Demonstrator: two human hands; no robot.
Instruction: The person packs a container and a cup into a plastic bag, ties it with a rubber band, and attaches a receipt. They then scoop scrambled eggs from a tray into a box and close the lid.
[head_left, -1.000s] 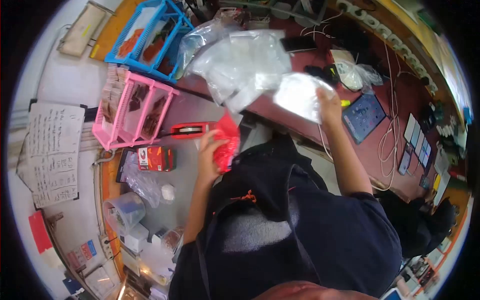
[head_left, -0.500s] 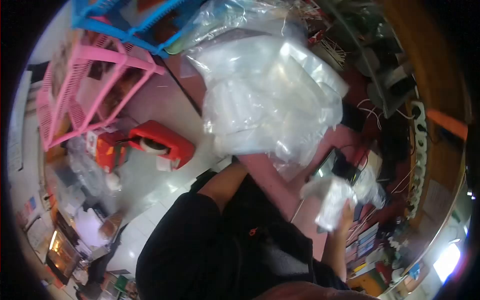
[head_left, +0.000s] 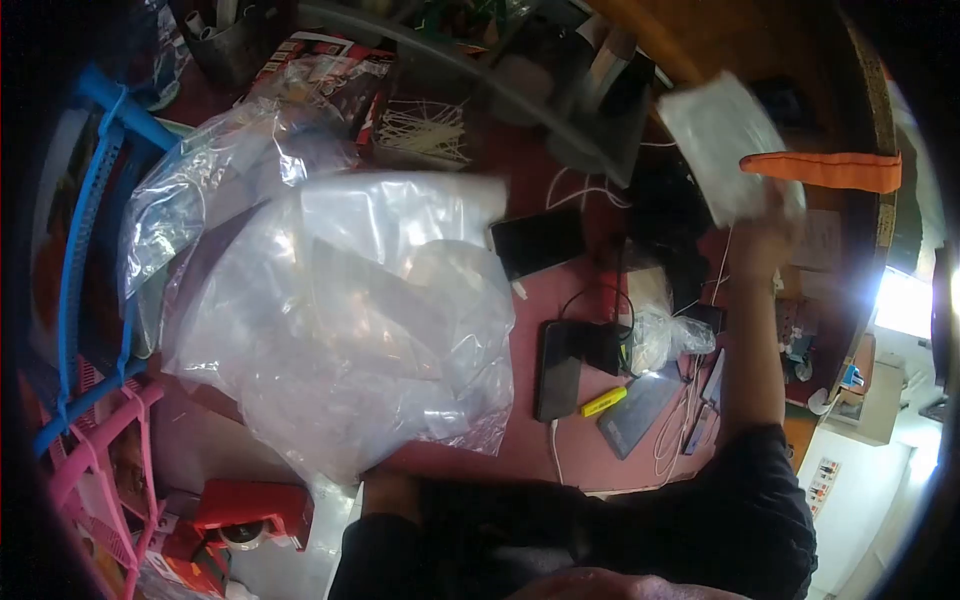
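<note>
My right hand [head_left: 768, 222] is raised at the upper right, closed on a flat, whitish plastic packet [head_left: 722, 145] that looks like folded clear bags. An orange pointed strip [head_left: 825, 170] shows beside it. On the left of the red table lies a large clear plastic bag [head_left: 350, 320], crumpled, with more plastic inside. My left forearm reaches to the bag's lower edge; the hand itself is hidden by the plastic, so its fingers cannot be seen.
On the red table [head_left: 500, 455] lie two dark phones [head_left: 538, 243] [head_left: 557, 370], a yellow highlighter [head_left: 604, 401], cables and a small clear bag [head_left: 670, 335]. White cable ties [head_left: 425, 128] lie at the back. A red tape dispenser [head_left: 255, 510] and blue and pink baskets [head_left: 75, 260] stand left.
My right hand has carried the plastic packet up and away from my body, toward the back right. The camera view has turned, so the large bag appears further left.
</note>
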